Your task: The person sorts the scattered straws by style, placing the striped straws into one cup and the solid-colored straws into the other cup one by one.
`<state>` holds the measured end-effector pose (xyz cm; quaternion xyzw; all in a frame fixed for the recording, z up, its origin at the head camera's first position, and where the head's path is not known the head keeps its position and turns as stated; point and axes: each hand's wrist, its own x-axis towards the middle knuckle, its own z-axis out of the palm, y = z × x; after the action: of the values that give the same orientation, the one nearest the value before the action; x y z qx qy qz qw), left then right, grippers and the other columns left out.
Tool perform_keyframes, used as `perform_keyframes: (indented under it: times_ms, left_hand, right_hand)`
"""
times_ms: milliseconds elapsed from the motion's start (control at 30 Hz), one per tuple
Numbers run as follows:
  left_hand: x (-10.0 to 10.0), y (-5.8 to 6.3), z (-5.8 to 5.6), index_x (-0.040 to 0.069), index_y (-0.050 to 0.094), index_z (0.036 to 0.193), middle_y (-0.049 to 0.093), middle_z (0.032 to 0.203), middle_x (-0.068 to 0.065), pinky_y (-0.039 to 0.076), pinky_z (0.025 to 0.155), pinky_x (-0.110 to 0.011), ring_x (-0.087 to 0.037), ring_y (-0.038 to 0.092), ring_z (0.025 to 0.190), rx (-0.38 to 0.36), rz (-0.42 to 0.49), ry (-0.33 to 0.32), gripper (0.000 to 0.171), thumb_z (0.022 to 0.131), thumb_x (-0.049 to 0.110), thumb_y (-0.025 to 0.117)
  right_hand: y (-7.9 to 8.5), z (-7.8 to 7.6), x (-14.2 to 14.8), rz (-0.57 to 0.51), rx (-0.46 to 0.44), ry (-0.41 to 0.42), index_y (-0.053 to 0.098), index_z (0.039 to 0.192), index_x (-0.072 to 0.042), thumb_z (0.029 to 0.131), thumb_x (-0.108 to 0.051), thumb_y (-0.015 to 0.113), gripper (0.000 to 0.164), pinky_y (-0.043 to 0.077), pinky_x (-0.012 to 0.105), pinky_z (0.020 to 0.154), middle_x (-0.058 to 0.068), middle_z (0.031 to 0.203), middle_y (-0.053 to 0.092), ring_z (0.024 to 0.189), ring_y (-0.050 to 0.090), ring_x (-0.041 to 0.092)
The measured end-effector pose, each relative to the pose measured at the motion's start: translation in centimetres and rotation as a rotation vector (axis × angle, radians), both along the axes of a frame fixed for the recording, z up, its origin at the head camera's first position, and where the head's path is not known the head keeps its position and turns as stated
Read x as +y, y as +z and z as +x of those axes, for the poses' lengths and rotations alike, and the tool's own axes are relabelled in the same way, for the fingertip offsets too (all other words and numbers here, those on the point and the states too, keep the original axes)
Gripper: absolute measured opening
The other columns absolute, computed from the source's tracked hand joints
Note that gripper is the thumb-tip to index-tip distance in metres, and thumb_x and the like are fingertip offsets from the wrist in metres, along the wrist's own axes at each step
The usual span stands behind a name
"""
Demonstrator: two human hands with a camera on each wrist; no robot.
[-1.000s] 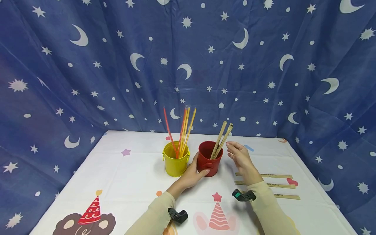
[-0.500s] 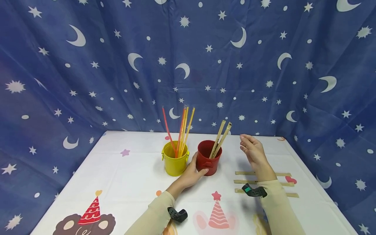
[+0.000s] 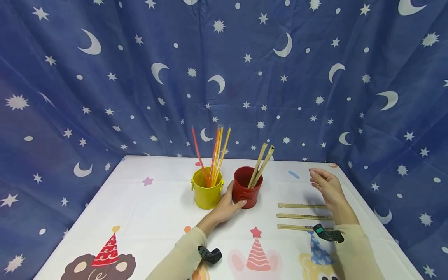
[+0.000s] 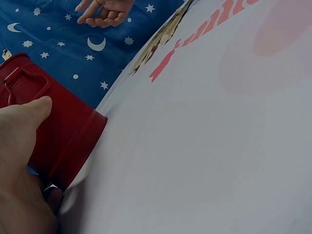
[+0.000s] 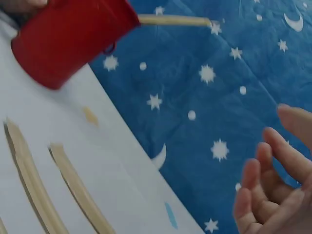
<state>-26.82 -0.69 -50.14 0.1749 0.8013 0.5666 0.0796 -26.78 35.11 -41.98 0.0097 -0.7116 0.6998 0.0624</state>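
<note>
My left hand (image 3: pixel 223 209) grips the near left side of a small red metal bucket (image 3: pixel 250 196), its thumb lying across the front in the left wrist view. Two slim sticks in tan printed paper wrappers (image 3: pixel 258 166) lean to the right inside this bucket. My right hand (image 3: pixel 329 189) hovers in the air over the right side of the table. Its fingers are loosely bent and hold nothing, as the right wrist view shows. Below it on the cloth lie three similar tan wrapped sticks (image 3: pixel 297 216), roughly parallel; the forearm covers their right ends.
Just left of the red bucket stands a yellow bucket (image 3: pixel 205 199) with several thin red and orange-yellow straw-like sticks (image 3: pixel 214 163). A white cloth with party prints (image 3: pixel 154 210) covers the table. Behind hangs a blue star-and-moon curtain (image 3: pixel 224 58).
My right hand has moved away from the red bucket to the right, over the ends of the sticks on the cloth. The left hand keeps its hold on the red bucket.
</note>
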Motion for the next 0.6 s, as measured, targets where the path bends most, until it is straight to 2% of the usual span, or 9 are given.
perform_keyframes:
  times_ms: [67,167,267,333,400,500,600]
  left_hand:
    - [0.0,0.0,0.0,0.015,0.010,0.164,0.026,0.168,-0.010,0.023,0.127,-0.056,-0.032,0.024,0.156,-0.001,0.001,-0.005,0.087,0.098,0.032,0.064]
    - [0.0,0.1,0.0,0.015,0.009,0.164,0.025,0.168,-0.010,0.023,0.127,-0.056,-0.032,0.023,0.157,-0.005,0.001,-0.005,0.087,0.098,0.032,0.064]
    - [-0.1,0.1,-0.1,0.015,0.008,0.164,0.024,0.169,-0.009,0.022,0.127,-0.056,-0.031,0.022,0.157,-0.009,-0.007,0.000,0.087,0.099,0.033,0.063]
    - [-0.1,0.1,-0.1,0.015,0.008,0.164,0.023,0.169,-0.009,0.022,0.127,-0.056,-0.031,0.022,0.157,-0.010,-0.011,0.001,0.087,0.099,0.033,0.063]
    - [-0.1,0.1,-0.1,0.015,0.008,0.164,0.024,0.169,-0.009,0.022,0.127,-0.056,-0.031,0.022,0.157,-0.012,-0.013,0.001,0.087,0.099,0.033,0.063]
    - [-0.1,-0.1,-0.1,0.015,0.009,0.164,0.025,0.168,-0.009,0.023,0.127,-0.055,-0.031,0.023,0.157,-0.010,-0.001,-0.006,0.087,0.098,0.032,0.064]
    - [-0.1,-0.2,-0.2,0.016,0.009,0.164,0.026,0.168,-0.008,0.024,0.127,-0.054,-0.030,0.024,0.156,-0.005,0.003,-0.009,0.087,0.098,0.031,0.064]
  right_hand:
    - [-0.5,0.0,0.8,0.109,-0.002,0.033,0.069,0.116,-0.021,0.102,-0.024,0.061,0.017,0.054,0.012,0.082,-0.021,0.098,0.066,0.090,0.063,0.000]
    - [-1.1,-0.2,1.7,0.300,-0.005,0.088,0.063,0.130,-0.006,0.103,-0.026,0.059,0.034,0.054,0.014,0.083,-0.029,0.103,0.064,0.094,0.064,0.000]
    - [-1.5,-0.2,2.3,0.484,-0.026,0.131,0.056,0.136,0.004,0.103,-0.029,0.059,0.047,0.053,0.015,0.083,-0.032,0.107,0.062,0.096,0.062,-0.005]
    - [-1.8,-0.3,2.5,0.569,-0.045,0.156,0.057,0.137,0.005,0.102,-0.031,0.060,0.050,0.052,0.015,0.083,-0.022,0.114,0.066,0.096,0.059,-0.008]
    - [-2.1,-0.3,2.6,0.628,-0.066,0.182,0.059,0.136,0.004,0.102,-0.031,0.062,0.049,0.051,0.016,0.083,-0.006,0.121,0.069,0.096,0.057,-0.008]
    - [-2.7,-0.4,2.8,0.686,-0.085,0.221,0.064,0.131,0.003,0.100,-0.028,0.064,0.043,0.052,0.020,0.078,0.014,0.123,0.069,0.091,0.057,-0.002]
    - [-3.4,-0.6,3.0,0.694,-0.079,0.273,0.066,0.125,0.006,0.099,-0.018,0.065,0.036,0.051,0.023,0.071,0.015,0.111,0.071,0.084,0.057,0.005]
